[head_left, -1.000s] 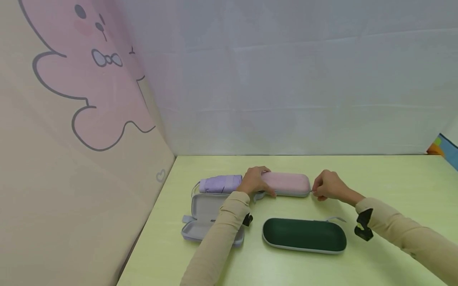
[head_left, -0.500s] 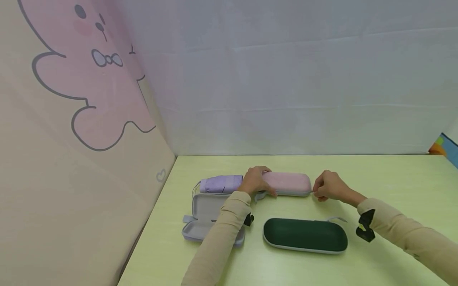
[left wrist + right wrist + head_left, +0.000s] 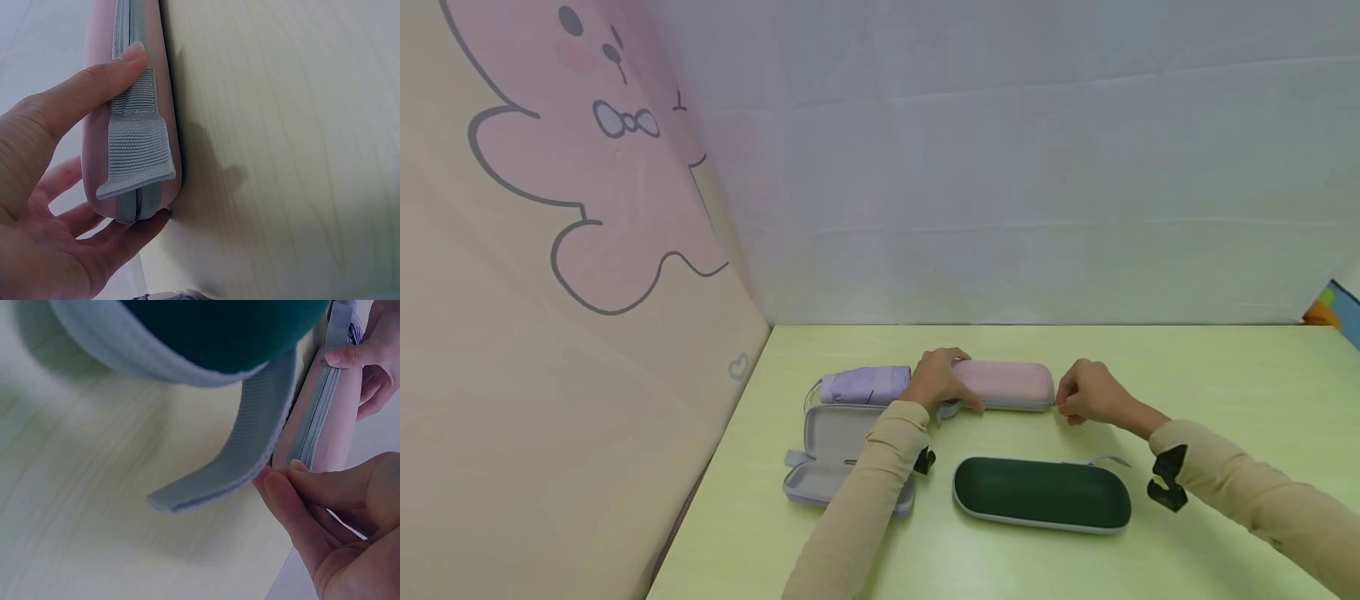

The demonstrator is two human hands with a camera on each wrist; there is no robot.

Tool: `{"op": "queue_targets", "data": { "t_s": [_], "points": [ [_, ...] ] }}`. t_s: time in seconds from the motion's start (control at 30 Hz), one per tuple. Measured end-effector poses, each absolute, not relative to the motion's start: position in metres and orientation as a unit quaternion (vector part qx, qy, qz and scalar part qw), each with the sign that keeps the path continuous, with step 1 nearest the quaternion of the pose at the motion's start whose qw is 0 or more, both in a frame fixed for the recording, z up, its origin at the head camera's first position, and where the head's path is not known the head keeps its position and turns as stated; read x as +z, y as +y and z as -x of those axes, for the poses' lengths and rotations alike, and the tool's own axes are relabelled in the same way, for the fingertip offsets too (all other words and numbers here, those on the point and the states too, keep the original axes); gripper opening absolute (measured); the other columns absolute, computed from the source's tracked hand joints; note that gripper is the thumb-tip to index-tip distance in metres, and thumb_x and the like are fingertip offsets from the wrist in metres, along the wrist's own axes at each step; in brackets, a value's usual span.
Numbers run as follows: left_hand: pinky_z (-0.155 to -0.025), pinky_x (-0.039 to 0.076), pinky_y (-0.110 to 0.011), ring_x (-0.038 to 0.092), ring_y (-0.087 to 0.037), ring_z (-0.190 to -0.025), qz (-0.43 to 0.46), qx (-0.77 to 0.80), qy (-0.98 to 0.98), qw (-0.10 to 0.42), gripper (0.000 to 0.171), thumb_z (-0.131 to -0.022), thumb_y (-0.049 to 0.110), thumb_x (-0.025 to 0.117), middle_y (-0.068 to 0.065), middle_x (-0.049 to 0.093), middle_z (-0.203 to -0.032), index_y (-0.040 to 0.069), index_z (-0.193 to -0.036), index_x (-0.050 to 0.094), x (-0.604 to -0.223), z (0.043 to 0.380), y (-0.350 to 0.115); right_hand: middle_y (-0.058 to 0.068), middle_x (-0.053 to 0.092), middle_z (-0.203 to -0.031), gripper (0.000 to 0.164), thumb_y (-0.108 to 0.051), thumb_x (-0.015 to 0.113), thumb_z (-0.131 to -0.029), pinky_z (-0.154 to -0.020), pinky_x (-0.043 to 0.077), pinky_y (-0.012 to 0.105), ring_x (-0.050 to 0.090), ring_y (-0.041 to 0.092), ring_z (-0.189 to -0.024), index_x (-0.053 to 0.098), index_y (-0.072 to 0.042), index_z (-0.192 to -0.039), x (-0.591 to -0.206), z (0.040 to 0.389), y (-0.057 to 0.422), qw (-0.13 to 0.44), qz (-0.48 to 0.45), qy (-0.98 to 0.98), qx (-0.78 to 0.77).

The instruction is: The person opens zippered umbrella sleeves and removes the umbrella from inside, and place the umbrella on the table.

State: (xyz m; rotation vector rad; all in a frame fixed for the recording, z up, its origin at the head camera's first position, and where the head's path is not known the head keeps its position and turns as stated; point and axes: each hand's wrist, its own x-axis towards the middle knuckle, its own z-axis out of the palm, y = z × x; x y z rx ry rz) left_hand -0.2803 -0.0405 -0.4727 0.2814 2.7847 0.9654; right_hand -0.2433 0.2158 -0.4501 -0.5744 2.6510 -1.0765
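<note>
Leftmost, just past my left hand, lies a purple umbrella [image 3: 863,385], with a purple case [image 3: 835,429] open nearer me, partly behind my forearm. My left hand [image 3: 936,379] grips the left end of the pink case [image 3: 1007,383], thumb by its strap [image 3: 137,147]; that case sits between my hands on the table [image 3: 1225,392]. A green case [image 3: 1041,492] lies nearer me than both hands. My right hand [image 3: 1092,392] pinches the zip [image 3: 317,419] at the pink end.

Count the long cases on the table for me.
3: the pink case at the back, the open lilac case partly behind the left sleeve, and the green case right of that sleeve, which may hide more.
</note>
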Motion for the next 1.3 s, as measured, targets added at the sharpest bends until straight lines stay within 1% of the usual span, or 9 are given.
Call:
{"op": "queue_targets", "data": {
  "t_s": [0.3, 0.43, 0.6, 0.9, 1.13, 1.3],
  "points": [
    [-0.094, 0.044, -0.036, 0.05, -0.024, -0.118, -0.097, 0.323, 0.937, 0.093, 0.082, -0.051, 0.03, 0.095, -0.003, 0.057, -0.128, 0.017, -0.125, 0.062, -0.469, 0.277, -0.04, 0.004, 0.059, -0.053, 0.018, 0.014, 0.059, -0.071, -0.044, 0.047, 0.025, 0.057, 0.017, -0.046, 0.065, 0.001, -0.059, -0.449, 0.245, 0.215, 0.096, 0.239, 0.901, -0.348],
    [-0.095, 0.044, -0.035, 0.051, -0.022, -0.117, -0.102, 0.313, 0.939, 0.096, 0.082, -0.051, 0.031, 0.094, -0.002, 0.057, -0.128, 0.017, -0.125, 0.062, -0.468, 0.278, -0.041, 0.003, 0.058, -0.053, 0.018, 0.014, 0.057, -0.07, -0.043, 0.045, 0.025, 0.053, 0.015, -0.046, 0.065, 0.001, -0.059, -0.448, 0.245, 0.212, 0.1, 0.244, 0.899, -0.35],
    [-0.095, 0.044, -0.035, 0.052, -0.022, -0.116, -0.112, 0.308, 0.939, 0.105, 0.085, -0.05, 0.028, 0.095, -0.003, 0.058, -0.127, 0.014, -0.126, 0.061, -0.467, 0.283, -0.044, -0.001, 0.054, -0.051, 0.018, 0.013, 0.055, -0.068, -0.043, 0.041, 0.026, 0.047, 0.011, -0.045, 0.065, 0.001, -0.059, -0.45, 0.247, 0.208, 0.101, 0.243, 0.901, -0.344],
    [-0.094, 0.044, -0.035, 0.051, -0.022, -0.118, -0.122, 0.314, 0.934, 0.12, 0.086, -0.051, 0.028, 0.095, -0.004, 0.057, -0.129, 0.013, -0.128, 0.06, -0.475, 0.289, -0.051, -0.001, 0.052, -0.049, 0.018, 0.013, 0.054, -0.066, -0.043, 0.039, 0.026, 0.044, 0.01, -0.045, 0.065, 0.001, -0.059, -0.451, 0.247, 0.206, 0.095, 0.236, 0.905, -0.342],
    [-0.093, 0.045, -0.034, 0.052, -0.02, -0.116, -0.105, 0.326, 0.932, 0.117, 0.083, -0.051, 0.03, 0.095, -0.001, 0.058, -0.127, 0.016, -0.126, 0.061, -0.477, 0.289, -0.053, 0.002, 0.061, -0.055, 0.017, 0.014, 0.056, -0.065, -0.044, 0.044, 0.026, 0.053, 0.012, -0.046, 0.068, 0.002, -0.065, -0.449, 0.245, 0.204, 0.089, 0.236, 0.906, -0.34],
    [-0.092, 0.045, -0.034, 0.052, -0.02, -0.114, -0.105, 0.331, 0.931, 0.116, 0.083, -0.051, 0.03, 0.095, -0.002, 0.058, -0.126, 0.016, -0.125, 0.061, -0.477, 0.288, -0.052, 0.003, 0.063, -0.059, 0.016, 0.013, 0.059, -0.066, -0.045, 0.046, 0.026, 0.055, 0.013, -0.048, 0.07, 0.002, -0.067, -0.45, 0.245, 0.201, 0.09, 0.245, 0.902, -0.343]
  ]
}}
